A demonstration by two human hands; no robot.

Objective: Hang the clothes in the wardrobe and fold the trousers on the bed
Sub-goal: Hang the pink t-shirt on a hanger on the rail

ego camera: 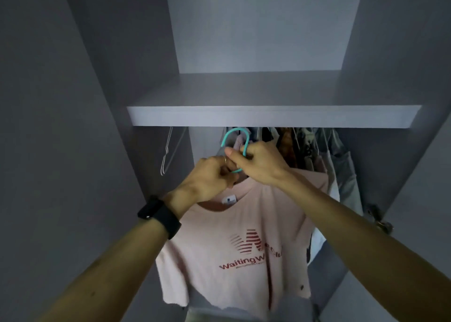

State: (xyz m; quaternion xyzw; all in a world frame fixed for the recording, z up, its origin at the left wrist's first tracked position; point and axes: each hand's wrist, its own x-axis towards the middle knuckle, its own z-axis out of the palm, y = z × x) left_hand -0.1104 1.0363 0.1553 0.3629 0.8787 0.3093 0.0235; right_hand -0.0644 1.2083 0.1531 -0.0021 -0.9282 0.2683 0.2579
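Presently, pink T-shirt (244,236) hangs centre frame on a teal hanger (225,138), below the shelf (268,116). Left hand (210,175) and right hand (258,165): grip of each curled round the hook's neck. Garment judged light, limp; hold the rigid hook.

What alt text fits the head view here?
A person's left hand and right hand hold a teal hanger carrying a pink printed T-shirt, its hook just under a grey wardrobe shelf. Other clothes hang to the right, and a bare wire hanger hangs at left.
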